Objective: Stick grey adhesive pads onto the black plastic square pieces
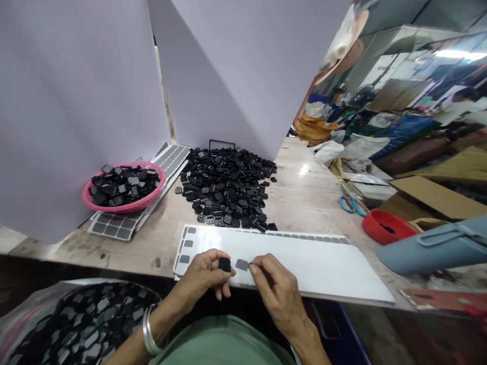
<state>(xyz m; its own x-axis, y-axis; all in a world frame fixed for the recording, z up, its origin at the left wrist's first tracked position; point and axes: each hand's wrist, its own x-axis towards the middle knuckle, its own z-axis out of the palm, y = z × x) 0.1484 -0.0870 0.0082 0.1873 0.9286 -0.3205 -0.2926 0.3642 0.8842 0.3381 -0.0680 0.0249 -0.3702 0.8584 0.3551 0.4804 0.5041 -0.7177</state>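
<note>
My left hand (207, 276) is closed, pinching a small black plastic piece (224, 264) between thumb and fingers. My right hand (276, 291) is closed too, pinching a small grey square sticker (242, 264) at its edge, just right of the black piece. Both hands hover over the near edge of a long white backing sheet (304, 263), which still carries a few grey stickers (186, 244) at its left end. A silver bangle (149, 337) sits on my left wrist.
A heap of black plastic pieces (228, 185) lies beyond the sheet. A pink basket (124, 187) of finished pieces stands at left on sheets of grey stickers (114, 225). A bag of black pieces (76, 324) sits by my left knee. Red bowl (386, 226), scissors (352, 203) and a blue-grey bag (437, 246) lie right.
</note>
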